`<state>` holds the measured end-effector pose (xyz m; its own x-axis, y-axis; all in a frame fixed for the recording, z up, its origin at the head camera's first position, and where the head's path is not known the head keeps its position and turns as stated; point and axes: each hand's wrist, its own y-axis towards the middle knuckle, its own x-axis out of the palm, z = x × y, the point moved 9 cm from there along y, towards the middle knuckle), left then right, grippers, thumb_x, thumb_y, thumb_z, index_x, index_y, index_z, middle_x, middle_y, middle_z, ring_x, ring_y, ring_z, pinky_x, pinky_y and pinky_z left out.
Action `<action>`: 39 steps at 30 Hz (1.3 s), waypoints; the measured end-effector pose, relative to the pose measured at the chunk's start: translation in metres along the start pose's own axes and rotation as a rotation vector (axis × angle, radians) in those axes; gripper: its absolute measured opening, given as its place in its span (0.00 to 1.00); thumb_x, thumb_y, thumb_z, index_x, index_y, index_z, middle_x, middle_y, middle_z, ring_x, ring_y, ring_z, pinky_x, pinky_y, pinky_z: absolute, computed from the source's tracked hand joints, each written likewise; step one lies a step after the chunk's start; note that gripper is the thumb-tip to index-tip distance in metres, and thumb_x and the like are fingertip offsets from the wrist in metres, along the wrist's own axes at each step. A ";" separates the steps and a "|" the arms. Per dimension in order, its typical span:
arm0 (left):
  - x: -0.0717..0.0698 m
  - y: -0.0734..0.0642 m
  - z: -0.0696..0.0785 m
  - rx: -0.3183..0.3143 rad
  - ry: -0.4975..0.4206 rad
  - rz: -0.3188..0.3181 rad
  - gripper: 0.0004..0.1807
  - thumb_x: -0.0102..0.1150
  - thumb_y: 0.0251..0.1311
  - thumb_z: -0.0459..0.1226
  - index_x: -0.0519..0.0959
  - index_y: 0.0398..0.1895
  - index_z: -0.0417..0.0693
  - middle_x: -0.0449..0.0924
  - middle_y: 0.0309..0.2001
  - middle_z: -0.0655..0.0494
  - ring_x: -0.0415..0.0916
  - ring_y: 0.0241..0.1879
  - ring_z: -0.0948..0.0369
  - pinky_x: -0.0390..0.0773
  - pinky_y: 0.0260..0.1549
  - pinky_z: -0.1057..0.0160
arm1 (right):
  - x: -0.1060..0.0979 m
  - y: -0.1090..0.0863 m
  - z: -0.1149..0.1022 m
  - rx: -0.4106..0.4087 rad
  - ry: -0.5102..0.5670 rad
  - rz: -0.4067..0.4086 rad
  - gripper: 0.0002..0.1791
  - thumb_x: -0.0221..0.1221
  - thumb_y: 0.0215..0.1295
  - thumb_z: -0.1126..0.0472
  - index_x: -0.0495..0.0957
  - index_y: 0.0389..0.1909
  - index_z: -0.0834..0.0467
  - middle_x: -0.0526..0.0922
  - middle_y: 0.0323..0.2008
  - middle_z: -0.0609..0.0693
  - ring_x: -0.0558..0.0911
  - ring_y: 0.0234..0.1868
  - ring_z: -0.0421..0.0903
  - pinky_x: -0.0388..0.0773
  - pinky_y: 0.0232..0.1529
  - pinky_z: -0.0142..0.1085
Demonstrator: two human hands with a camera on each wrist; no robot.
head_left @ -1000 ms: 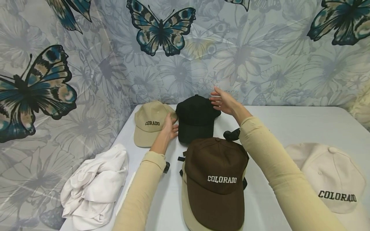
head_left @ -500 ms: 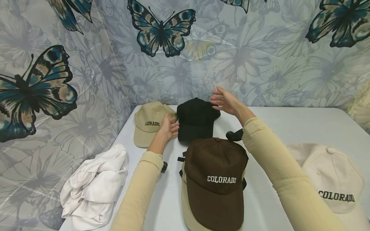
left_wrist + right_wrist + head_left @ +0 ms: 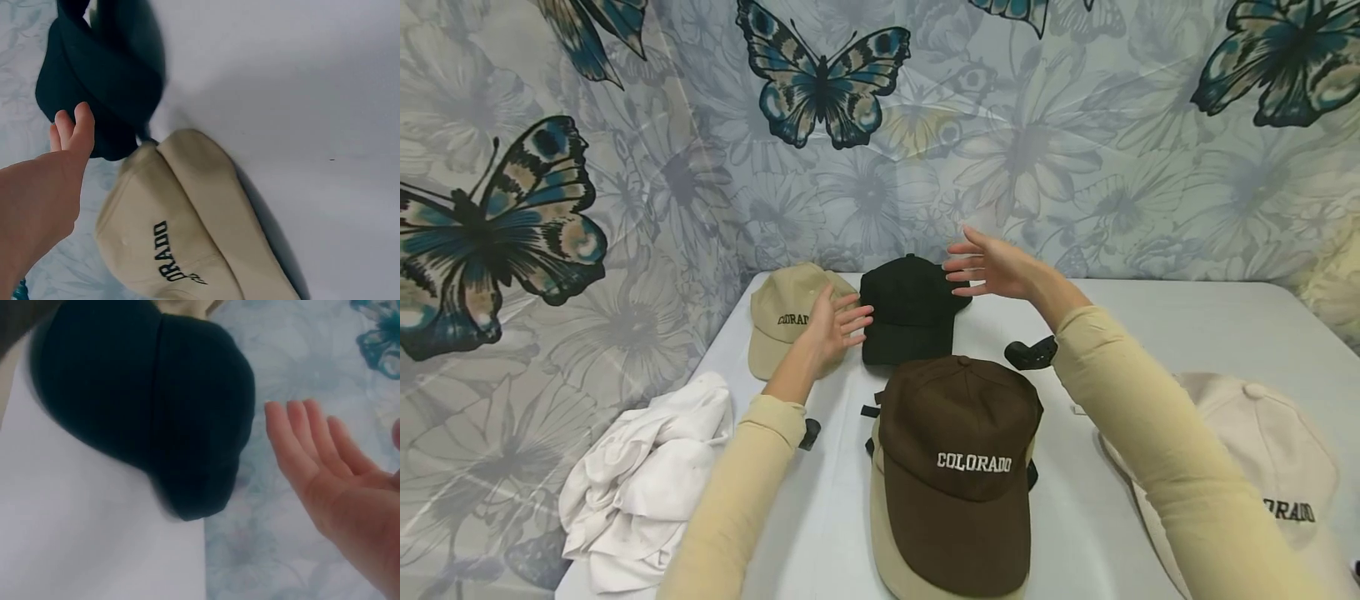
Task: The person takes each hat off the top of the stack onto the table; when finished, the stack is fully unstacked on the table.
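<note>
- Head view, far L: crumpled white cloth (image 3: 647, 483) on table (image 3: 1210, 333); L sleeve (image 3: 730, 500) overlaps it in view, contact unclear. Lowering that arm might drag a fold.
- Tan cap (image 3: 767, 354), farther back: L hand (image 3: 831, 329) overlaps it in view, can't tell if touching. A sideways sweep could shift it b/c hand is so near.
- L hand: fingers straight, slightly fanned, nothing held.
- Black cap (image 3: 906, 325), main item: on table near back edge, btwn the 2 hands. A backward push might lose it behind table b/c edge is close; contact from only 1 side could skew it.
- Brown cap (image 3: 958, 417), just in front of black cap: pulling black cap fwd may bump it b/c spacing is tight.
- R hand (image 3: 996, 267): fingers straight, nothing held; R wrist view shows gap btwn fingertips & black cap.
- Cream cap (image 3: 1300, 450), far R: R sleeve (image 3: 1165, 433) hides part of it; dropping that elbow might dent crown.
- Containers: no box, tray or bag I can make out. Closest = front stack of 2, brown cap over beige cap (image 3: 880, 533); nesting depth hidden.
</note>
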<state>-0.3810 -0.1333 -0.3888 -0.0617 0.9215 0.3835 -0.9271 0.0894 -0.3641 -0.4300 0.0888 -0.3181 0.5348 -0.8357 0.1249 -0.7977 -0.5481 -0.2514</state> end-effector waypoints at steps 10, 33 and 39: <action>0.022 -0.029 0.010 0.023 0.060 -0.115 0.32 0.29 0.74 0.55 0.61 0.71 0.46 0.65 0.65 0.41 0.64 0.63 0.48 0.58 0.63 0.47 | 0.003 -0.025 -0.004 -0.026 0.086 -0.020 0.38 0.36 0.75 0.41 0.42 0.75 0.62 0.48 0.71 0.62 0.57 0.68 0.56 0.67 0.61 0.44; 0.038 -0.089 -0.020 -0.033 0.272 -0.303 0.34 0.30 0.72 0.56 0.60 0.70 0.43 0.66 0.63 0.40 0.64 0.62 0.47 0.65 0.58 0.47 | 0.015 -0.092 0.011 -0.403 0.418 -0.129 0.19 0.40 0.77 0.53 0.72 0.54 0.61 0.79 0.45 0.55 0.77 0.49 0.50 0.71 0.56 0.41; 0.035 -0.099 -0.029 -0.053 0.301 -0.317 0.33 0.31 0.72 0.55 0.59 0.70 0.41 0.66 0.62 0.39 0.64 0.62 0.46 0.70 0.54 0.47 | 0.025 -0.109 0.017 -0.485 0.344 -0.185 0.21 0.35 0.79 0.56 0.74 0.53 0.60 0.79 0.45 0.54 0.77 0.49 0.50 0.72 0.55 0.41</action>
<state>-0.2808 -0.0991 -0.3643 0.3410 0.9136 0.2216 -0.8618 0.3979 -0.3146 -0.3252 0.1287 -0.3036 0.6203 -0.6445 0.4470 -0.7793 -0.5710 0.2581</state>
